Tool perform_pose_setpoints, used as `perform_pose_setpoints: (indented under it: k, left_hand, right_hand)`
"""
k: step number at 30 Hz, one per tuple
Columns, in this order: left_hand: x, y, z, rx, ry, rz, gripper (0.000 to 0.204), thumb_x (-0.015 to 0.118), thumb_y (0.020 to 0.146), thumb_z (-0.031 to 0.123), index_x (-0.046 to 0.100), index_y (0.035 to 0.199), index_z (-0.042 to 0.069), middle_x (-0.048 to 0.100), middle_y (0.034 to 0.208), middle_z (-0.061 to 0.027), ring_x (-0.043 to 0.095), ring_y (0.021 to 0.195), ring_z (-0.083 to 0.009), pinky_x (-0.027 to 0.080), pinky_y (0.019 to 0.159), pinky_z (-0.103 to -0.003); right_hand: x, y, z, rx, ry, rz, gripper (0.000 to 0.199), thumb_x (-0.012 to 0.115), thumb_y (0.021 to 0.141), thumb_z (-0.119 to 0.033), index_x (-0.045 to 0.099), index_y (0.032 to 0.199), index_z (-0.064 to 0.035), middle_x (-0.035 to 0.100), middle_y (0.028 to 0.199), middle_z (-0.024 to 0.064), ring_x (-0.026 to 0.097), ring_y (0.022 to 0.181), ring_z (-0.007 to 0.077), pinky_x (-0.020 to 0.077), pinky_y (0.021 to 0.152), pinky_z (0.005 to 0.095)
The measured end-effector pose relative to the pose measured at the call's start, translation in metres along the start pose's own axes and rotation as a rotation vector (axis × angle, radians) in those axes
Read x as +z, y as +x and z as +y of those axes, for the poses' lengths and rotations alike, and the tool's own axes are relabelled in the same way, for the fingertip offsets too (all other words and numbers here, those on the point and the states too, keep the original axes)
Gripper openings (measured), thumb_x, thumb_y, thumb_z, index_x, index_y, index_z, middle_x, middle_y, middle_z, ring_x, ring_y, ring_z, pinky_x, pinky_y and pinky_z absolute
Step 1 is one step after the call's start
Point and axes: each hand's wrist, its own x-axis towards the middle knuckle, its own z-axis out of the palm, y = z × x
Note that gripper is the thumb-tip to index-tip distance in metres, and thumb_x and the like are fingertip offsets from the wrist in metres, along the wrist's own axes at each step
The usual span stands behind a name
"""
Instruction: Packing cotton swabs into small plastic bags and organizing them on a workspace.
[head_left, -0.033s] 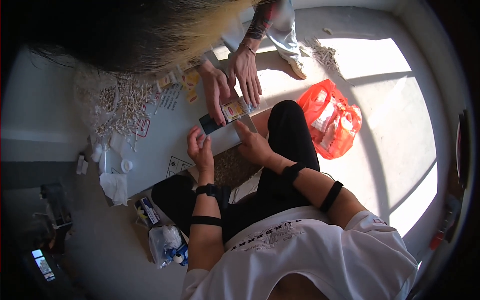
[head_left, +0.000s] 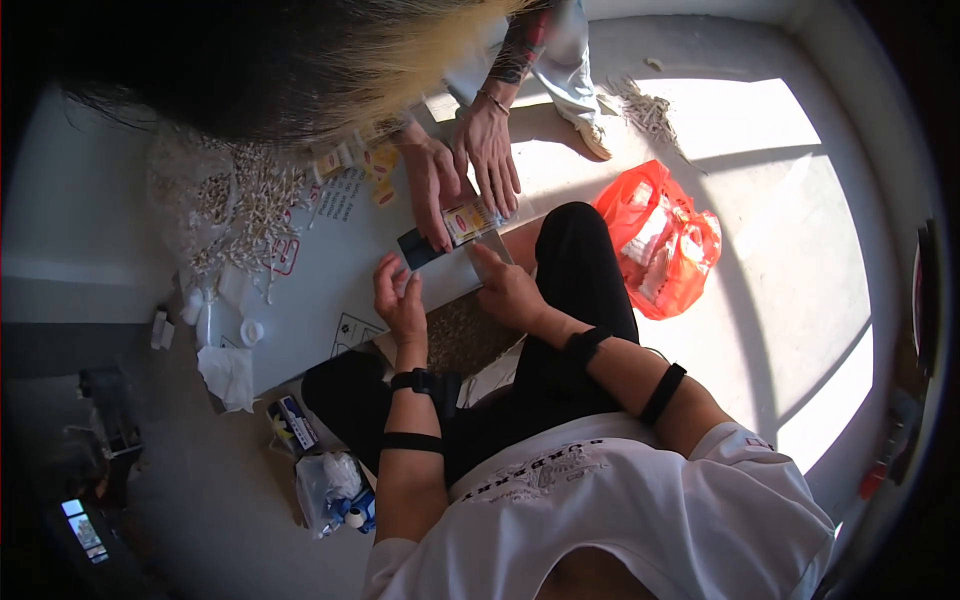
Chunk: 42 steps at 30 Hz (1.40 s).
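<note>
My left hand [head_left: 402, 300] is raised by the near edge of the grey table board [head_left: 330, 290], fingers apart and nothing in it. Beside its fingertips lies a dark flat block [head_left: 418, 250]. My right hand [head_left: 508, 292] has its index finger stretched toward a small clear packet [head_left: 468, 220] with a yellow, white and red label; whether it touches is unclear. Its other fingers are curled and partly hidden, with no object visible in them. A co-worker's two hands [head_left: 488, 160] rest at the packet and the block from the far side.
Loose cotton swabs [head_left: 240, 200] are heaped at the board's left, near more labelled packets [head_left: 380, 165]. A white tissue [head_left: 228, 376] hangs over the corner. A red plastic bag [head_left: 660, 240] sits on the floor at right; an open box [head_left: 335, 480] stands below left. The co-worker's head covers the upper left.
</note>
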Motion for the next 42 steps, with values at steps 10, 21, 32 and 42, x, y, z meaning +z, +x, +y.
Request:
perform_pose_setpoints:
  k: [10,21,32,42]
  left_hand:
    - [0.000,0.000,0.001,-0.010,-0.062,0.018,0.031,0.061,0.082,-0.002,0.058,0.113,-0.001,0.053,0.129,-0.0099,0.052,0.112,-0.0184,0.045,0.093,-0.032]
    - [-0.001,-0.001,0.005,-0.016,-0.018,-0.020,0.031,0.060,0.083,-0.002,0.056,0.113,-0.001,0.050,0.130,-0.0098,0.050,0.113,-0.0194,0.045,0.094,-0.033]
    - [-0.001,0.000,0.005,-0.017,-0.020,-0.026,0.030,0.061,0.083,-0.002,0.055,0.112,-0.001,0.049,0.131,-0.0097,0.049,0.114,-0.0199,0.046,0.094,-0.033]
    - [-0.001,0.000,0.003,-0.019,-0.025,-0.029,0.031,0.060,0.083,-0.003,0.054,0.113,0.000,0.048,0.131,-0.0094,0.049,0.115,-0.0196,0.045,0.095,-0.033]
  right_hand:
    - [-0.002,0.001,0.013,0.057,0.062,0.068,0.057,0.055,0.078,-0.004,0.048,0.134,-0.0057,0.066,0.078,0.0213,0.068,0.074,0.0353,0.0530,0.068,0.0393]
    - [-0.013,-0.001,-0.008,0.102,-0.012,-0.110,0.078,0.060,0.076,-0.006,0.027,0.146,-0.0142,0.065,0.082,0.0240,0.066,0.084,0.0396,0.0521,0.076,0.0453]
    - [-0.015,-0.002,-0.014,0.080,-0.202,-0.194,0.079,0.060,0.079,-0.011,0.019,0.147,-0.0138,0.066,0.083,0.0242,0.065,0.081,0.0412,0.0525,0.073,0.0477]
    - [-0.014,-0.001,-0.014,0.094,-0.204,-0.170,0.079,0.060,0.079,-0.011,0.020,0.146,-0.0122,0.065,0.081,0.0247,0.065,0.079,0.0419,0.0525,0.072,0.0485]
